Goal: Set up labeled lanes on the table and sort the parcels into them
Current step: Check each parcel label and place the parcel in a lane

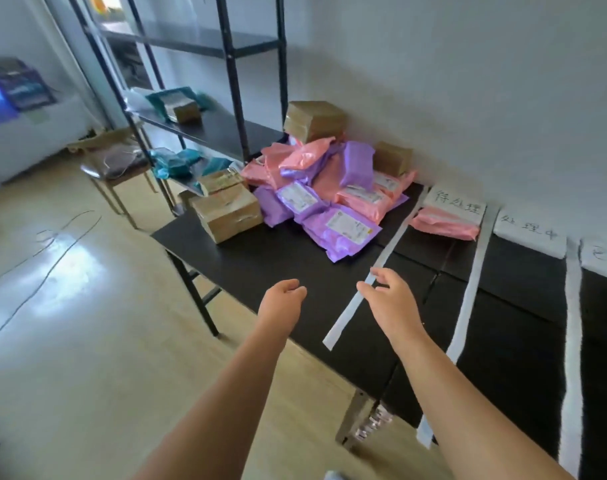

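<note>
A heap of pink and purple mailer bags [324, 188] with brown cardboard boxes [227, 212] lies at the far left of the black table [288, 258]. White paper strips [374, 268] split the tabletop into lanes, each headed by a white label sheet [456, 202] with handwritten characters. One pink parcel [445, 225] lies in the first lane below its label. My left hand [282, 299] hovers over the table's front, fingers loosely curled, holding nothing. My right hand [390, 297] reaches forward above the nearest strip, fingers relaxed and empty.
A black metal shelf rack [239, 98] stands behind the heap, holding teal bags and a small box. A wooden stool [116, 168] and loose cables [63, 237] are on the wooden floor to the left. The white wall runs behind the table.
</note>
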`<action>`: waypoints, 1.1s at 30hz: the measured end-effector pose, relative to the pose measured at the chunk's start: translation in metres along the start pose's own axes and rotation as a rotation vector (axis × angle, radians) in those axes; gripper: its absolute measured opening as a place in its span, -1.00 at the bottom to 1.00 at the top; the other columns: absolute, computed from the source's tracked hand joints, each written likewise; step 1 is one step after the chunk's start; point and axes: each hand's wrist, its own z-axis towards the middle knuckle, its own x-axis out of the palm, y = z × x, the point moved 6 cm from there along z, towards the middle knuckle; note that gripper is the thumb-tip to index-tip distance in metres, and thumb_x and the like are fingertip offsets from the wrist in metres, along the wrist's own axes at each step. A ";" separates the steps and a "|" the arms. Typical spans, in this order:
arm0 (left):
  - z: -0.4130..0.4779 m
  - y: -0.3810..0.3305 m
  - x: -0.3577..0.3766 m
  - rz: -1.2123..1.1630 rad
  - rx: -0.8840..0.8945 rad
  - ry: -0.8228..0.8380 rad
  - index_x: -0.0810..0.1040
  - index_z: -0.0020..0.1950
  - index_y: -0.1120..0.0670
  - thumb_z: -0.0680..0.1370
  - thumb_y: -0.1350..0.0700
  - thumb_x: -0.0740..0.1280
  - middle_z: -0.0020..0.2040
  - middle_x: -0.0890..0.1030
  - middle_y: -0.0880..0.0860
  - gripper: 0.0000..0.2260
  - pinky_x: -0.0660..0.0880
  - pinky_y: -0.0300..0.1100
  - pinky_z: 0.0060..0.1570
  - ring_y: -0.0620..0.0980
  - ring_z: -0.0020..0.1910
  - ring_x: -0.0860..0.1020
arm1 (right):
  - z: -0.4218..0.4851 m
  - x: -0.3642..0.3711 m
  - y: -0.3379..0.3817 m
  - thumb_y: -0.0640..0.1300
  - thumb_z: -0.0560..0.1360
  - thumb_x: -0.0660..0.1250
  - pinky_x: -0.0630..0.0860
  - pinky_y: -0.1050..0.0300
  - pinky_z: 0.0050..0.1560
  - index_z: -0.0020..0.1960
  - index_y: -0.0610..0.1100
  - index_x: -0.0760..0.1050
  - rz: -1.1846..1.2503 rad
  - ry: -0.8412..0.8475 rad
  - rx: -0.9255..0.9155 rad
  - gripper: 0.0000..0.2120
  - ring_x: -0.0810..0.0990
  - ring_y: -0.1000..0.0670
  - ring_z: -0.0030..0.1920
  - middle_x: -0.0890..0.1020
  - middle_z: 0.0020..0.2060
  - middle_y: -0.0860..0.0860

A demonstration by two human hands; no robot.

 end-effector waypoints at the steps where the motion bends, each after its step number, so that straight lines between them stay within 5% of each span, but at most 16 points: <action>1: 0.007 0.002 -0.013 -0.022 -0.007 -0.018 0.48 0.41 0.08 0.63 0.10 0.29 0.23 0.61 0.11 -0.66 0.51 0.05 0.27 0.11 0.18 0.58 | 0.006 0.014 0.006 -0.01 0.54 0.38 0.38 0.18 0.02 0.38 0.05 0.44 -0.004 0.021 -0.007 -0.58 0.43 0.13 0.13 0.48 0.32 0.03; 4: 0.033 0.006 -0.045 -0.055 -0.031 -0.065 0.47 0.42 0.09 0.63 0.12 0.29 0.24 0.59 0.12 -0.66 0.50 0.07 0.29 0.11 0.22 0.57 | 0.029 0.056 0.023 -0.01 0.53 0.38 0.37 0.24 -0.11 0.38 0.05 0.44 -0.003 0.076 -0.014 -0.57 0.44 0.13 0.12 0.48 0.29 0.06; 13: 0.150 -0.016 -0.121 -0.005 -0.060 -0.199 0.50 0.39 0.06 0.63 0.09 0.29 0.17 0.61 0.08 -0.68 0.56 0.00 0.21 0.06 0.13 0.59 | 0.121 0.168 0.057 -0.03 0.54 0.38 0.39 0.17 0.02 0.36 0.03 0.46 0.031 0.202 0.019 -0.61 0.47 0.12 0.09 0.49 0.18 0.10; 18: 0.202 -0.023 -0.160 0.044 -0.065 -0.281 0.51 0.35 0.03 0.63 0.07 0.28 -0.04 0.57 -0.09 -0.72 0.56 -0.17 -0.07 -0.12 -0.09 0.56 | 0.160 0.225 0.079 -0.02 0.55 0.37 0.34 0.29 -0.19 0.39 0.03 0.43 -0.020 0.299 0.015 -0.58 0.49 0.12 0.05 0.51 0.22 0.06; 22: 0.239 -0.022 -0.186 0.031 -0.100 -0.309 0.52 0.33 0.03 0.64 0.05 0.28 -0.02 0.56 -0.07 -0.73 0.58 -0.06 0.12 -0.10 -0.04 0.55 | 0.173 0.262 0.092 0.00 0.56 0.37 0.32 0.33 -0.23 0.42 0.05 0.40 -0.066 0.365 0.026 -0.55 0.47 0.14 0.03 0.50 0.23 0.07; 27: 0.297 -0.039 -0.216 0.076 -0.061 -0.312 0.49 0.40 0.04 0.64 0.07 0.28 0.26 0.58 0.02 -0.69 0.53 -0.08 0.20 -0.01 0.16 0.55 | 0.191 0.305 0.105 0.00 0.57 0.35 0.40 0.25 -0.10 0.45 0.02 0.35 -0.126 0.401 0.038 -0.53 0.47 0.11 0.11 0.51 0.29 0.03; 31: 0.353 -0.054 -0.234 0.164 0.000 -0.254 0.42 0.48 0.02 0.67 0.09 0.23 0.38 0.52 0.02 -0.64 0.48 -0.30 -0.05 -0.10 0.09 0.55 | 0.205 0.336 0.116 0.02 0.58 0.34 0.39 0.21 -0.08 0.47 0.02 0.32 -0.171 0.373 0.089 -0.51 0.47 0.11 0.10 0.51 0.30 0.03; 33: 0.380 -0.060 -0.241 0.217 0.014 -0.201 0.36 0.52 0.00 0.67 0.11 0.21 0.43 0.47 0.03 -0.60 0.53 -0.18 0.11 -0.03 0.25 0.53 | 0.212 0.351 0.121 0.02 0.59 0.34 0.40 0.19 -0.03 0.48 0.01 0.31 -0.182 0.339 0.130 -0.50 0.48 0.10 0.12 0.51 0.31 0.03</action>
